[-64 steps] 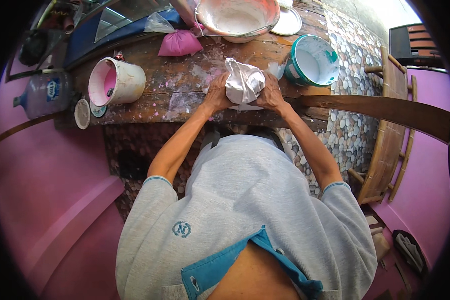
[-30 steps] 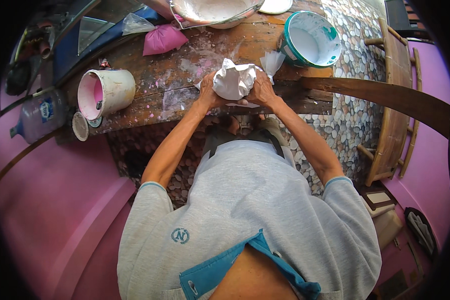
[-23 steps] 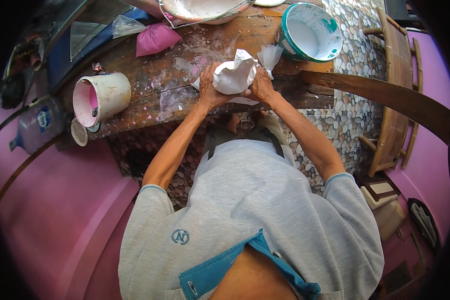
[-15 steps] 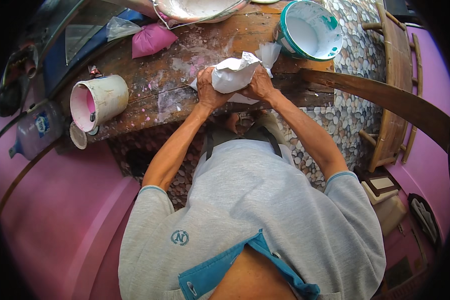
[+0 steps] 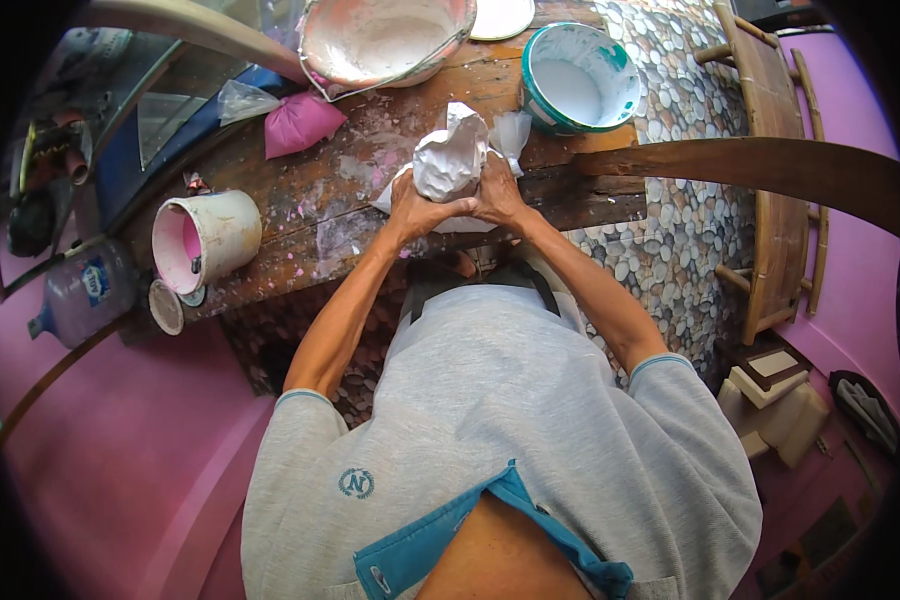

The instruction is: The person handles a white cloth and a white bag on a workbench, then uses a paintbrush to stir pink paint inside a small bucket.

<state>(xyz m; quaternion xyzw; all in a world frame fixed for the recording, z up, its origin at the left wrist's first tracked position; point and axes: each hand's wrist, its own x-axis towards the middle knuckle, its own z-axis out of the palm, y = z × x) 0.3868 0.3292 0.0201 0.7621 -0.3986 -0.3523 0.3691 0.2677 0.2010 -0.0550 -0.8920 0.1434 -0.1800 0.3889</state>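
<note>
A crumpled white bag, of paper or plastic [image 5: 450,165], stands up between my hands at the near edge of the wooden table. My left hand [image 5: 416,212] is wrapped round its left side, thumb stretched across the front toward the other hand. Round the right side curl the fingers of my right hand [image 5: 500,196]. What the bag contains cannot be seen. Just behind my right hand sits a clear plastic bag with whitish contents [image 5: 511,136]. A white sheet or flap [image 5: 465,226] shows beneath the hands.
Beyond are a teal-rimmed bucket of white liquid [image 5: 535,105], a large whitish basin with a wire handle [image 5: 315,60] and a pink knotted bag [image 5: 305,124]. On the left, a white pail with pink inside [image 5: 232,232] lies tilted. A curved wooden armrest [image 5: 760,160] juts in from the right.
My view has shifted, showing more of the basin. My hands have drawn closer together around the white bag, whose top now stands more upright; my left thumb reaches across its front.
</note>
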